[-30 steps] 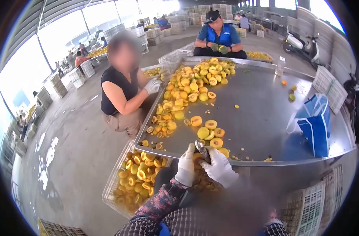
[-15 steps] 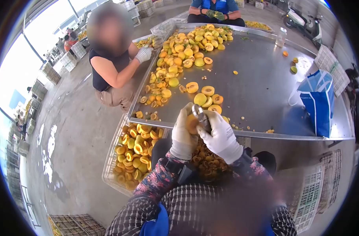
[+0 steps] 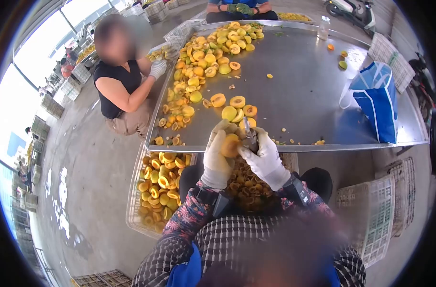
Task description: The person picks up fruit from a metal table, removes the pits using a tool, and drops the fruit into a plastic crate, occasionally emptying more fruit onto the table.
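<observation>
My left hand [image 3: 217,155], in a white glove, is closed around a yellow peach half [image 3: 231,145] above the table's near edge. Gripped in my gloved right hand [image 3: 266,161] is a looped metal pitting tool [image 3: 249,130], its metal end pointing up beside the fruit. Right beyond my fingers, cut peach halves [image 3: 237,102] lie on the steel table [image 3: 299,100]. Below my hands, a container of small brownish peach pieces [image 3: 250,189] sits between my knees.
A large pile of peach halves [image 3: 199,57] covers the table's left side. Hollowed halves fill a white crate [image 3: 132,201] at lower left. A blue bag [image 3: 378,107] and a jar [image 3: 323,27] stand on the right. One co-worker [image 3: 120,88] is at the left, another [image 3: 242,9] across.
The view has shifted, so the table sits higher and further left. The metal tool's end has turned from a visible ring to a narrow edge beside the peach half, which stays in my left hand.
</observation>
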Demonstrator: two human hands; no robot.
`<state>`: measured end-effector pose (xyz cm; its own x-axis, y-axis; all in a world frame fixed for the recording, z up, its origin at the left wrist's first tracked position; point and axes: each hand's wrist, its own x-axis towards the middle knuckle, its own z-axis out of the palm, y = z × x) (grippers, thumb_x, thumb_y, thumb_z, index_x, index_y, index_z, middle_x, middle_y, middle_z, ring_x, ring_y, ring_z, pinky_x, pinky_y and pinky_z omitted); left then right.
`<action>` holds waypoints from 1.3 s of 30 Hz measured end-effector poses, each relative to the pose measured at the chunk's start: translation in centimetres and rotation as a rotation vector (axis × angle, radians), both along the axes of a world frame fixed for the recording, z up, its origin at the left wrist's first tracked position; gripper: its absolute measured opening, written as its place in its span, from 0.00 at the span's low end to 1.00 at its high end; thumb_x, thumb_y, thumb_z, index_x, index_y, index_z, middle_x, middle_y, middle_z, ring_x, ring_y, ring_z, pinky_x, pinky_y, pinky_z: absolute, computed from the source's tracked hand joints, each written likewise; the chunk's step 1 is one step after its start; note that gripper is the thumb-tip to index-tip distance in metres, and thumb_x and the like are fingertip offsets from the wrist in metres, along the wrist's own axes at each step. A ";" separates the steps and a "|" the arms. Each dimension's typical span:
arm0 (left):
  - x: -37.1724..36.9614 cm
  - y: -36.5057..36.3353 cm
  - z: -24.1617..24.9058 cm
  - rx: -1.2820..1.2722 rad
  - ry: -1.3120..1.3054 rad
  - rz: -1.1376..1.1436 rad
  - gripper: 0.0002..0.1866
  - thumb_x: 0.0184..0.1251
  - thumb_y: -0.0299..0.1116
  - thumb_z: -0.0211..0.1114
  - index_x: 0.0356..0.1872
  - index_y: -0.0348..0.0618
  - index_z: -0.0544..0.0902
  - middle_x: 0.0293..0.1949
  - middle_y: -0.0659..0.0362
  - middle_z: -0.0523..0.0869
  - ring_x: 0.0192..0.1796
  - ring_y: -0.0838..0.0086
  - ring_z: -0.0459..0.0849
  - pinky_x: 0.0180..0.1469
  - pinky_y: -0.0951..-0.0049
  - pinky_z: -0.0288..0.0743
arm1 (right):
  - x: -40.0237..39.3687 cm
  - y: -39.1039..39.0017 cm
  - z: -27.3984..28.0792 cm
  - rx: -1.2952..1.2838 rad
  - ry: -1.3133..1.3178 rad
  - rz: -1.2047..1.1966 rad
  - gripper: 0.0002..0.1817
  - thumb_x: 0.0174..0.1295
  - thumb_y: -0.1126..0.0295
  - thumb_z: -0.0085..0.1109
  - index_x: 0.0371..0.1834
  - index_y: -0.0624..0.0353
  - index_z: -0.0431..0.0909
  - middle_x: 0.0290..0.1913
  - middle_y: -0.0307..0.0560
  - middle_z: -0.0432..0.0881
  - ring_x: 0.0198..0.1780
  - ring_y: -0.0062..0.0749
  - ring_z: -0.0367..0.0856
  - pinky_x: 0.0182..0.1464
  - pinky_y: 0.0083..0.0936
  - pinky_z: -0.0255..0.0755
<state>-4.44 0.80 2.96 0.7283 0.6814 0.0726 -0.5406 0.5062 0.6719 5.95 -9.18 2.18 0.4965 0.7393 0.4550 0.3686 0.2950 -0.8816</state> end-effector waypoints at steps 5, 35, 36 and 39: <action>0.6 -0.7 0.9 -0.207 -0.053 -0.194 0.23 0.76 0.39 0.52 0.68 0.41 0.68 0.57 0.54 0.78 0.59 0.66 0.79 0.63 0.66 0.73 | 0.1 0.0 2.5 -0.109 -0.319 -0.184 0.21 0.61 0.73 0.64 0.56 0.62 0.70 0.40 0.57 0.80 0.41 0.55 0.80 0.44 0.37 0.74; 0.6 0.2 -1.1 -0.343 0.094 -0.141 0.16 0.74 0.36 0.58 0.57 0.41 0.78 0.50 0.54 0.82 0.53 0.57 0.81 0.58 0.58 0.78 | -0.3 -4.3 0.8 -0.463 -0.829 -0.126 0.22 0.62 0.66 0.60 0.56 0.65 0.70 0.35 0.55 0.80 0.31 0.50 0.82 0.31 0.41 0.75; 0.5 0.4 -1.6 -0.242 0.144 -0.130 0.16 0.74 0.36 0.58 0.58 0.41 0.78 0.50 0.54 0.82 0.54 0.57 0.81 0.58 0.59 0.78 | 0.1 -4.3 0.5 -0.494 -0.877 -0.099 0.23 0.62 0.66 0.60 0.57 0.65 0.70 0.35 0.53 0.80 0.31 0.48 0.82 0.31 0.40 0.74; -0.1 0.7 -3.4 0.144 0.293 -0.076 0.17 0.72 0.31 0.60 0.58 0.40 0.76 0.50 0.54 0.82 0.55 0.56 0.81 0.58 0.62 0.78 | 1.0 -4.5 -0.2 -0.578 -1.017 -0.021 0.22 0.62 0.64 0.57 0.56 0.64 0.69 0.36 0.50 0.80 0.31 0.44 0.82 0.30 0.37 0.75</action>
<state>-4.58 1.51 -0.41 0.7805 0.6226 -0.0558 -0.2783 0.4260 0.8608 6.93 -13.68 1.99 0.1118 0.9622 0.2485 0.9816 -0.0679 -0.1786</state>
